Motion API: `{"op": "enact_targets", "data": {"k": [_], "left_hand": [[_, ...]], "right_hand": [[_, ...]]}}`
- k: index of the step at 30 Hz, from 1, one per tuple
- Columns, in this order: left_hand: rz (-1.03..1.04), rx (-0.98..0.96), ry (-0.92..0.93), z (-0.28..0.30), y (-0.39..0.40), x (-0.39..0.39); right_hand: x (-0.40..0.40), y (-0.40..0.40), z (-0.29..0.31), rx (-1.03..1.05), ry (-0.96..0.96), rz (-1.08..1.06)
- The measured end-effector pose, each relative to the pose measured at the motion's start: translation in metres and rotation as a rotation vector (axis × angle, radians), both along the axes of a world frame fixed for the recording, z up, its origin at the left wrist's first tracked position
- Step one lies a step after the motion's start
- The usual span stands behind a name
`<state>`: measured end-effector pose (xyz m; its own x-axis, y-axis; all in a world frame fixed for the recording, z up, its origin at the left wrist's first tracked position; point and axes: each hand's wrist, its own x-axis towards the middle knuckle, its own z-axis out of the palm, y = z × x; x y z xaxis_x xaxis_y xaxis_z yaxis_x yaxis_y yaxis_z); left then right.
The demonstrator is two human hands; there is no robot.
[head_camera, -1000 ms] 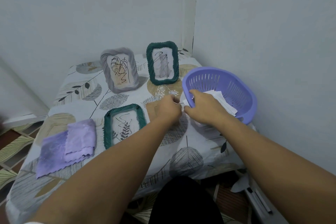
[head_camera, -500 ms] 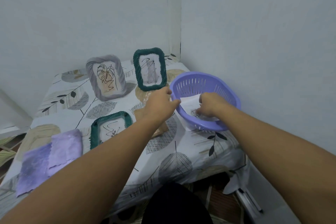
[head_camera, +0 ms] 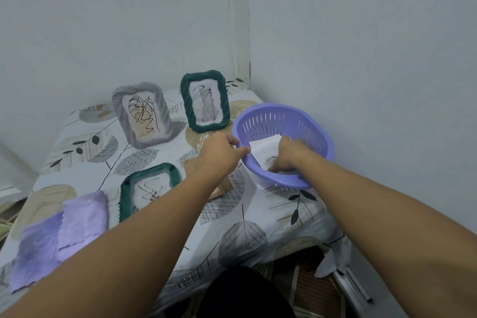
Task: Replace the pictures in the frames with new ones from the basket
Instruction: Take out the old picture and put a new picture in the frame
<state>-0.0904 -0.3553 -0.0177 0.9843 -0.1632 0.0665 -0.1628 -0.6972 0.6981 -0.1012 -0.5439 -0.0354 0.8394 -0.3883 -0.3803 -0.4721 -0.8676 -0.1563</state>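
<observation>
The purple basket (head_camera: 317, 137) sits at the table's right, tipped toward me, with white paper pictures (head_camera: 263, 150) inside. My left hand (head_camera: 219, 153) grips the basket's near-left rim. Inside the basket, my right hand (head_camera: 287, 155) has its fingers curled on the pictures. A grey frame (head_camera: 117, 108) and a green frame (head_camera: 185, 100) stand at the back, each with a line drawing. Another green frame (head_camera: 124, 188) lies flat in front, drawing up. A brown backing board (head_camera: 222, 188) lies partly under my left wrist.
Two purple cloths (head_camera: 59, 235) lie at the table's front left. A white sheet corner (head_camera: 259, 184) pokes out from under the basket. Walls (head_camera: 361, 59) close the table in at the back and right. The leaf-print tablecloth (head_camera: 242, 240) hangs over the front edge.
My right hand went from the table beside the basket into the basket and onto the pictures. My left hand moved up to the basket's rim, and the basket tipped toward me.
</observation>
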Motion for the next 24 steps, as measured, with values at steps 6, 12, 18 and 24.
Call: {"op": "enact_targets", "data": {"k": [6,12,18,24], "left_hand": [[0.004,-0.032,0.031,0.001,0.001,0.002],[-0.013,-0.014,0.046,0.003,0.000,0.003],[-0.016,-0.008,0.059,0.006,0.001,0.003],[-0.017,0.004,0.081,0.009,0.001,0.002]], "right_hand": [[-0.004,-0.002,0.001,0.047,-0.039,-0.057],[-0.006,-0.001,0.004,0.119,-0.138,-0.074],[-0.009,-0.004,0.006,0.244,-0.209,-0.065],[-0.004,-0.011,0.005,0.244,-0.216,-0.013]]}}
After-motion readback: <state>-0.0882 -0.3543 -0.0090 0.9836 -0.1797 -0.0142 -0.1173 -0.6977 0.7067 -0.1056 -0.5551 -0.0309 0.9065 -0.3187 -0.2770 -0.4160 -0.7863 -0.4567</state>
